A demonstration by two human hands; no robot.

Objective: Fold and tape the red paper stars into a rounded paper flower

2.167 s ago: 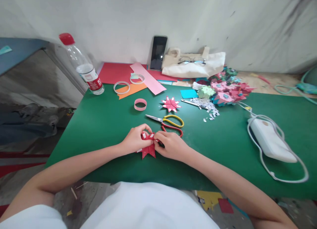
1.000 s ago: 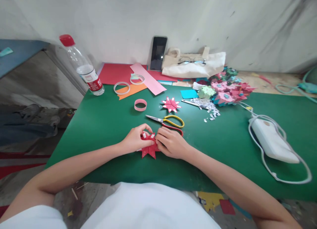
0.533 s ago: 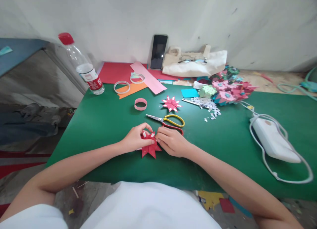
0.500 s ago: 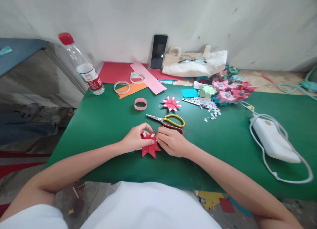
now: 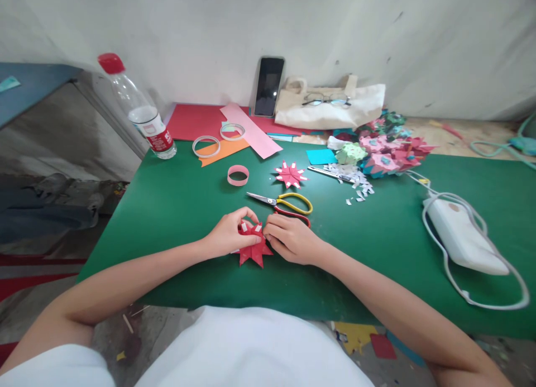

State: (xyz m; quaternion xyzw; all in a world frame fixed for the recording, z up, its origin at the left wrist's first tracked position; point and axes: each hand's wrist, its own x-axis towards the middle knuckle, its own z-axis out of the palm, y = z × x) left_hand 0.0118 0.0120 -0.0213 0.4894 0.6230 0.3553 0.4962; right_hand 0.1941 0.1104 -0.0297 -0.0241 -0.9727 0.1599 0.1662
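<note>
One held red star at lower centre of the frame, one loose red star lying on the green surface near mid-frame: that's two! One pair of scissors lies between them, tips aimed left. Three rings here: two pale rings left of centre, higher up, and one pink ring below. One bottle stands upper left, one phone leans at upper centre, one pair of glasses rests on one cloth bag. One white box with its cord at right; the paper flowers, upper right, are too bunched to count.

And the lie of that held red star: about as broad as it is long, points fanning all round, two white-tabbed ones towards the top of the frame, plain ones towards the bottom.

Now the hands! The left hand has it clamped, fingers arched, thumb across the front. The right hand is bunched narrow at the star's right edge; fingertips tucked from view, so whether they pinch anything, I can't tell.
</note>
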